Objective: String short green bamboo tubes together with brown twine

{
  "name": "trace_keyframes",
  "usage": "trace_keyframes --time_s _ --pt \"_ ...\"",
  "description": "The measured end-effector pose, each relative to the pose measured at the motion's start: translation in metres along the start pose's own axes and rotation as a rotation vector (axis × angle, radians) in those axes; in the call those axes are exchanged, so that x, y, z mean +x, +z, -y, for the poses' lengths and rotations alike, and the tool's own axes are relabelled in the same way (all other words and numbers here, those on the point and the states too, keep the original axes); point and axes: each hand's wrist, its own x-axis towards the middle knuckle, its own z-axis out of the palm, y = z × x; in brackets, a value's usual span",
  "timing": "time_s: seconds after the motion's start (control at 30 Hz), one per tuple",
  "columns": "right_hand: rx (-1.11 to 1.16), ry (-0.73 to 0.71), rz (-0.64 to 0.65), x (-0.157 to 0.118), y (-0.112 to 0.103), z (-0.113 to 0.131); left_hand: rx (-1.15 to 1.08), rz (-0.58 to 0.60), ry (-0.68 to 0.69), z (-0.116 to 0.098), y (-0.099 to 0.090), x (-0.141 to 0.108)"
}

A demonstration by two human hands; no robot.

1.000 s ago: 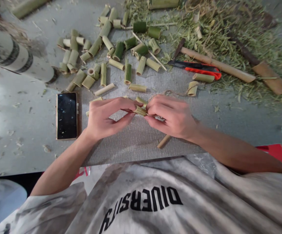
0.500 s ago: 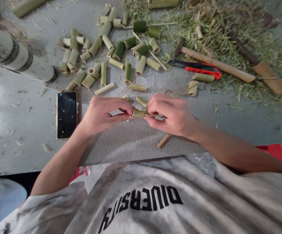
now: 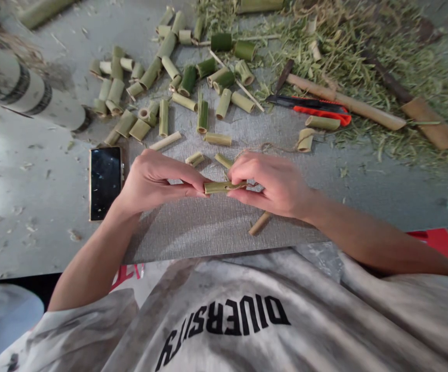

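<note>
Between my two hands is a short bamboo tube (image 3: 217,187), lying crosswise with a small dark hole near its right part. My left hand (image 3: 158,182) pinches its left end between thumb and fingers. At the other end, my right hand (image 3: 272,183) has thumb and fingertips closed on the tube and on a thin twine (image 3: 252,184) there. The twine seems to run behind the hand towards a pale bamboo piece (image 3: 305,140) at the right. Just beyond my fingers lie two small bamboo pieces, one of them a split-looking piece (image 3: 195,158). A brown stick (image 3: 260,223) rests below my right hand.
Many cut bamboo tubes (image 3: 188,80) are spread behind my hands. A phone (image 3: 105,183) lies left. Back right are a hammer (image 3: 348,101), a red-and-black cutter (image 3: 320,111), a wooden-handled tool (image 3: 429,121) and a heap of shavings (image 3: 367,77). A patterned cylinder (image 3: 26,85) lies back left.
My left hand has shifted slightly left and down with the tube, and more of the tube and its hole now shows. The split-looking piece behind is now uncovered.
</note>
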Motion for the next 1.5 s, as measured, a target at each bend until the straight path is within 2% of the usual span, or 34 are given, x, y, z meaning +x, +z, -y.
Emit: trace_keyframes --time_s 0.27,0.47,0.6,0.7,0.9,1.03,1.13,1.27,1.4,1.5 --pt "-0.077 0.04 -0.084 -0.003 0.001 -0.004 0.114 -0.034 0.05 -0.007 0.003 0.003" --pt "-0.116 0.103 -0.105 -0.003 -0.001 -0.002 0.077 -0.017 0.054 -0.006 0.006 0.003" --pt "-0.103 0.115 -0.114 -0.002 -0.001 -0.001 0.067 -0.023 -0.002 -0.002 0.003 -0.001" --pt "-0.109 0.096 -0.131 -0.001 0.0 -0.003 0.032 -0.028 0.045 0.002 0.002 -0.001" --pt "-0.11 0.144 -0.14 -0.003 -0.001 -0.003 -0.083 -0.052 0.103 0.008 0.002 0.004" --pt "-0.102 0.249 -0.128 -0.005 -0.002 -0.001 -0.193 -0.145 0.135 0.011 0.003 0.008" --pt "-0.113 0.285 -0.122 -0.006 -0.003 0.001 -0.341 -0.217 0.083 0.011 0.004 0.012" --pt "-0.153 0.331 -0.106 -0.005 -0.004 0.004 -0.592 -0.214 0.025 0.011 0.007 0.014" --pt "-0.153 0.293 -0.129 -0.003 -0.003 0.003 -0.69 -0.276 -0.019 0.013 0.009 0.015" --pt "-0.164 0.263 -0.117 -0.002 -0.002 0.001 -0.732 -0.36 0.023 0.014 0.006 0.015"
